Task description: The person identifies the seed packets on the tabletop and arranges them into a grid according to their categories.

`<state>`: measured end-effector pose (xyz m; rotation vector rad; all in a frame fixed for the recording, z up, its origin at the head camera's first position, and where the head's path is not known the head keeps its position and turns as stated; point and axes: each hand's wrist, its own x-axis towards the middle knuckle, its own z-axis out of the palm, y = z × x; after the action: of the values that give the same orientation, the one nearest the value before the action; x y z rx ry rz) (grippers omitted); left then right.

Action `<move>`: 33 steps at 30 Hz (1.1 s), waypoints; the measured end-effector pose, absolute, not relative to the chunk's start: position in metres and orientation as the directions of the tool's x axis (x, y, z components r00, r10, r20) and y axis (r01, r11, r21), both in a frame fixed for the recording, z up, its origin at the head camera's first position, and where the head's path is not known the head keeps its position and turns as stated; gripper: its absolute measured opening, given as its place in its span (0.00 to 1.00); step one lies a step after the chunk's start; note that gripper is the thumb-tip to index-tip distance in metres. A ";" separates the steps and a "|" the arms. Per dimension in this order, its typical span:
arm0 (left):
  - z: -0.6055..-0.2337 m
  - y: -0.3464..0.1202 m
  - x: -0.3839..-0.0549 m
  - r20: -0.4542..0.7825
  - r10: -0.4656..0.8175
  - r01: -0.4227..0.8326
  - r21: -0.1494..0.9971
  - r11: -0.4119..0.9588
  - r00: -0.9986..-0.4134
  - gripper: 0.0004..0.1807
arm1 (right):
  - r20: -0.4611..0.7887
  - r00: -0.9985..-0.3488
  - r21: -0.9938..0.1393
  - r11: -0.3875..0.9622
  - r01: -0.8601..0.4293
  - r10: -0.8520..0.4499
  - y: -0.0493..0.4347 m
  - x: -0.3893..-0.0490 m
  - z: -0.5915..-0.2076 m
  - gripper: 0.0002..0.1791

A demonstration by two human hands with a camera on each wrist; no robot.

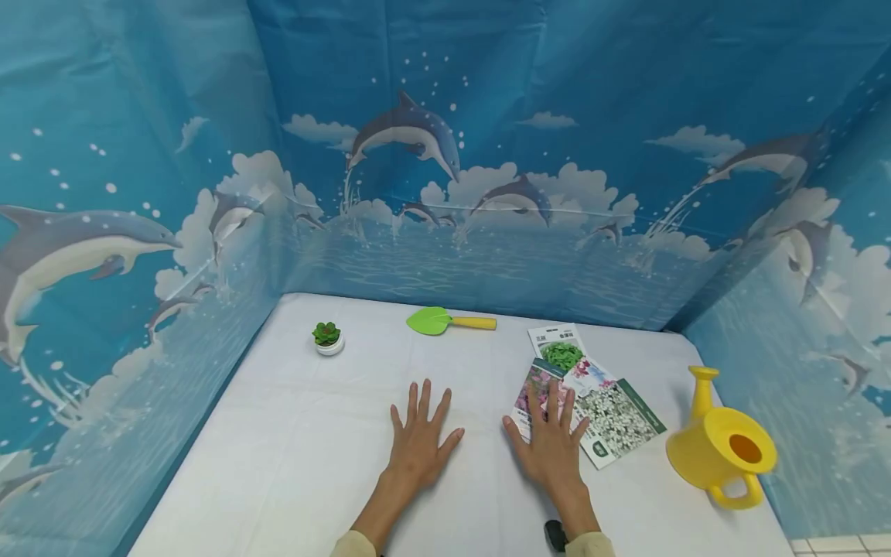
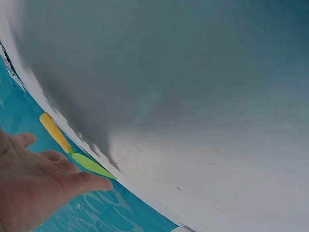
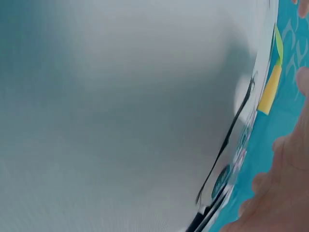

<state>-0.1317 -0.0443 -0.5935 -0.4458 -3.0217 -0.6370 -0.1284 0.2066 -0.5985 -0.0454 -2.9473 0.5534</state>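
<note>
My left hand (image 1: 415, 447) lies palm down over the white table with fingers spread, holding nothing. To its right, my right hand (image 1: 552, 449) is also palm down with spread fingers, its fingertips overlapping a pink-flowered seed packet (image 1: 534, 384) in the head view. Beside that packet lie a white-flowered seed packet (image 1: 618, 418) and one picturing green leaves (image 1: 561, 350), partly overlapping each other. A toy trowel (image 1: 451, 321) with a green blade and yellow handle rests beyond the hands. It also shows in the left wrist view, past the left hand (image 2: 48, 186).
A small potted succulent (image 1: 328, 339) in a white pot stands at the back left. On the right is a yellow watering can (image 1: 720, 456), spout toward the back. A blue dolphin-print curtain (image 1: 445, 255) borders the white tabletop (image 1: 278, 441) at the back and sides.
</note>
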 end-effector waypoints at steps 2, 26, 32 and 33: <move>-0.593 -0.043 -0.132 0.079 0.279 0.287 0.392 0.874 -0.957 0.39 | 0.133 -0.989 -0.362 0.932 0.011 0.063 0.211 -0.129 -0.597 0.49; -0.593 -0.011 -0.127 0.021 0.463 0.431 0.406 0.806 -0.886 0.39 | -0.059 -0.984 -0.376 0.909 0.179 0.170 0.282 -0.128 -0.597 0.43; -0.592 -0.003 -0.127 0.019 0.521 0.482 0.410 0.775 -0.853 0.38 | -0.125 -0.973 -0.365 0.902 0.229 0.197 0.298 -0.126 -0.601 0.44; -0.592 -0.002 -0.128 0.014 0.526 0.486 0.406 0.774 -0.850 0.38 | -0.140 -0.970 -0.356 0.904 0.237 0.199 0.301 -0.126 -0.601 0.44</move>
<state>-0.1278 -0.0016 -0.5918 -0.8735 -3.0528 -0.6546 -0.1261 0.3005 -0.6014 -0.3637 -3.1631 0.6127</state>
